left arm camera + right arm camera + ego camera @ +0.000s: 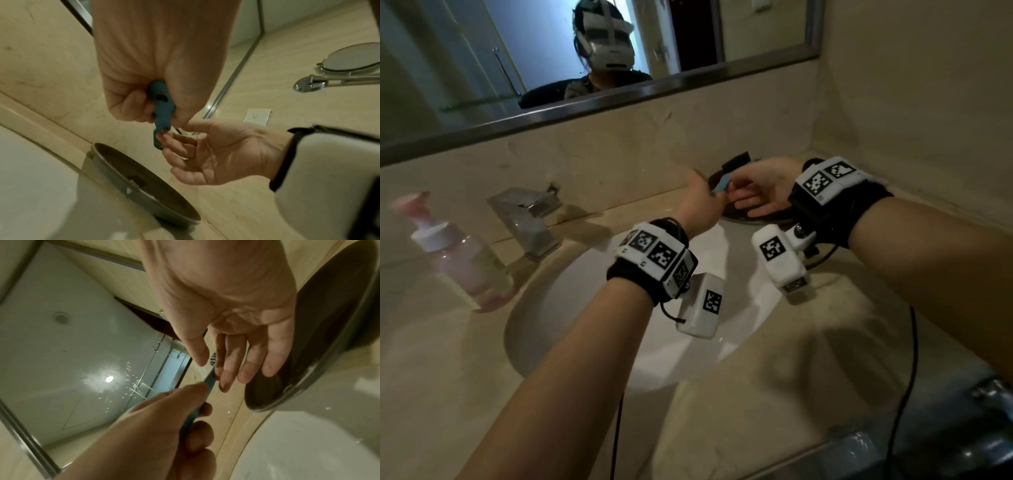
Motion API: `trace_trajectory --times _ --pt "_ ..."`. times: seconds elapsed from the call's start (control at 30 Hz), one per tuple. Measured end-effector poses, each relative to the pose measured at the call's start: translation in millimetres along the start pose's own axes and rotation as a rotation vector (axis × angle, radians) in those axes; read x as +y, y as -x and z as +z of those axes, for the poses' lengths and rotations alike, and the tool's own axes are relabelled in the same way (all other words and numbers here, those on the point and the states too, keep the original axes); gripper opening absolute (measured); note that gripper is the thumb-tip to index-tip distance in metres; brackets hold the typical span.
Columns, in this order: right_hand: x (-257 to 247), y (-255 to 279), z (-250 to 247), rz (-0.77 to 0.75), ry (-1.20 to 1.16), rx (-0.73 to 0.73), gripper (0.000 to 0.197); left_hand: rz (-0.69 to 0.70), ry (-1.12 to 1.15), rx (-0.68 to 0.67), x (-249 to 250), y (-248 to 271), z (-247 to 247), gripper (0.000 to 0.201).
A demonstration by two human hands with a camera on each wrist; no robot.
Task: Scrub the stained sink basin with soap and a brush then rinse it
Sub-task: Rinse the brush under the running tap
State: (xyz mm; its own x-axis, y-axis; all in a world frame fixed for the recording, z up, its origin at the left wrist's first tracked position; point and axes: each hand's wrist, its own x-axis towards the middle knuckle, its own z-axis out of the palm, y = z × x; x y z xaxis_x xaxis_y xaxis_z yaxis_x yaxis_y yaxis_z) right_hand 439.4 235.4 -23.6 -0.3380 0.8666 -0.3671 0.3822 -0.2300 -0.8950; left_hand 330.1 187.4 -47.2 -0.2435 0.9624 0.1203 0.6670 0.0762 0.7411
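Observation:
My left hand [700, 202] grips the handle of a small blue brush [722, 185] above the back right rim of the white sink basin [688, 359]. In the left wrist view its fingers curl round the blue brush [163, 110], whose handle has a hole in it. My right hand [756, 197] is palm up beside it, and its fingertips [164, 138] touch the brush's far end. In the right wrist view the right hand [226, 369] has straight fingers and the thumb stands apart. The bristles [212, 360] show only partly behind the fingers.
A pink soap pump bottle [458, 260] stands left of the chrome faucet [527, 219] on the beige counter [774, 394]. A dark round tray [148, 183] lies on the counter just behind my hands. A mirror [551, 51] runs along the back wall.

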Motion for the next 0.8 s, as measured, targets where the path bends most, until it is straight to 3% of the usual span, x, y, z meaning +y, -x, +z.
trace_trajectory --times 0.07,0.17,0.27,0.5,0.63,0.8 --pt "6.3 -5.2 -9.5 0.015 -0.019 0.026 0.028 0.051 -0.045 -0.007 4.9 -5.8 8.8 0.048" --pt "11.9 -16.5 -22.5 0.057 -0.036 0.06 0.027 0.138 -0.136 -0.042 8.3 -14.5 19.4 0.025" --pt "13.7 -28.5 -31.8 0.075 -0.038 0.069 0.026 0.182 -0.201 -0.047 7.4 -22.6 25.9 0.027" --pt "6.4 -64.9 -46.0 0.147 0.059 0.055 0.036 0.026 -0.038 -0.03 2.0 -61.6 44.4 0.028" --pt "8.3 -83.5 -50.8 0.186 0.165 0.021 0.038 -0.017 -0.112 -0.018 -3.8 -77.9 60.4 0.037" --pt "15.1 -94.8 -57.7 0.234 0.129 -0.002 0.04 -0.011 -0.238 0.033 -12.4 -92.1 76.4 0.035"
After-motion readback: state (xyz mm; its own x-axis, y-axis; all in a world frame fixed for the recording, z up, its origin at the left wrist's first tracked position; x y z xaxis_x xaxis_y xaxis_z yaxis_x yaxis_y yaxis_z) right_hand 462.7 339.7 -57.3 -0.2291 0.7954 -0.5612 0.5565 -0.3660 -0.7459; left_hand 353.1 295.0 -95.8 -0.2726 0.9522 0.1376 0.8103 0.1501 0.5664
